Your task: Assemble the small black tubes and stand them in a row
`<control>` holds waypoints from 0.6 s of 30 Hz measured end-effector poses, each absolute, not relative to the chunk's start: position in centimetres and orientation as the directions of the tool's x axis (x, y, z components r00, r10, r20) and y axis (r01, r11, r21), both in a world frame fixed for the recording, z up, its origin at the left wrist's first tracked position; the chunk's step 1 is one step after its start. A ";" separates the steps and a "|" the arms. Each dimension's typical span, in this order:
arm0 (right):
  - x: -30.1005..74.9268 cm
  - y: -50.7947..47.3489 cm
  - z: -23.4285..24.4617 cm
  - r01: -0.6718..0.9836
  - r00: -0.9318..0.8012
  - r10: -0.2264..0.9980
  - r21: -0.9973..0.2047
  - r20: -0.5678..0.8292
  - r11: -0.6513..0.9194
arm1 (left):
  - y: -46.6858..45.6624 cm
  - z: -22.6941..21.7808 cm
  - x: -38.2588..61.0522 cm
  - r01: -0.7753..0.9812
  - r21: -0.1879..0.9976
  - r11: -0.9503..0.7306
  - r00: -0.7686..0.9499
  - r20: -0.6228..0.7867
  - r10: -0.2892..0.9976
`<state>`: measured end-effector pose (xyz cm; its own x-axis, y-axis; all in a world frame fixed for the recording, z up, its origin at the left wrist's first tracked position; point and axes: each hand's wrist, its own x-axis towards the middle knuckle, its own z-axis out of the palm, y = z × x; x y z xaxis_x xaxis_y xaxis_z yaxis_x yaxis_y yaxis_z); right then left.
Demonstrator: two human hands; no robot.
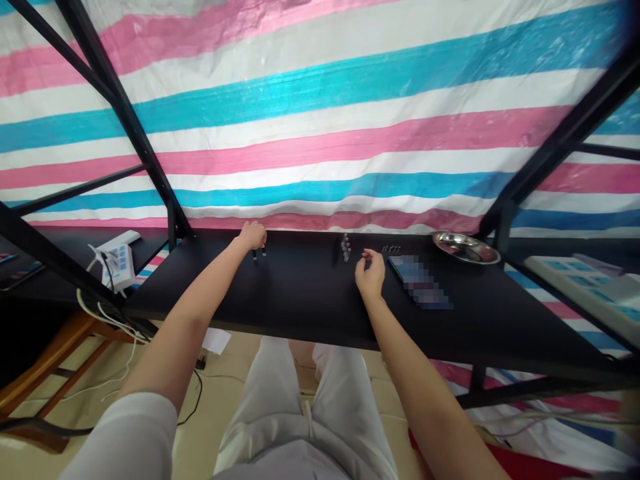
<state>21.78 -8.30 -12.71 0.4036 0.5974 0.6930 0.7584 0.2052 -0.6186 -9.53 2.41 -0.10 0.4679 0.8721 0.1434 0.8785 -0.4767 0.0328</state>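
My left hand reaches to the far left part of the black table. Its fingers are curled down over two small dark upright pieces, touching or gripping them. My right hand hovers near the table's middle with the fingers loosely bent and a pinch at thumb and forefinger; what it holds is too small to name. A cluster of small pale vials stands just left of it, and a row of tiny dark parts lies just right.
A phone lies flat to the right of my right hand. A metal dish sits at the far right. Black frame bars rise at both sides. A power strip with cables is at the left. A striped tarp hangs behind.
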 end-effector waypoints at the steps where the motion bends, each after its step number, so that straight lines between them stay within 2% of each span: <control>1: 21.8 -8.3 -12.7 0.764 0.396 0.605 -0.613 0.691 0.201 | 2.4 -0.4 -9.6 0.883 0.009 -0.469 0.464 0.135 0.876; 5: 21.9 -8.3 -12.8 0.781 0.372 0.630 -0.596 0.682 0.184 | 2.6 -1.1 -9.9 0.899 -0.054 -0.436 0.439 0.102 0.893; 12: 22.1 -8.2 -13.0 0.784 0.368 0.624 -0.591 0.689 0.191 | 3.0 -1.4 -10.2 0.911 0.032 -0.411 0.406 0.099 0.908; 18: 22.0 -8.3 -12.9 0.785 0.375 0.609 -0.589 0.699 0.192 | 2.9 -1.2 -10.1 0.915 -0.023 -0.403 0.404 0.071 0.912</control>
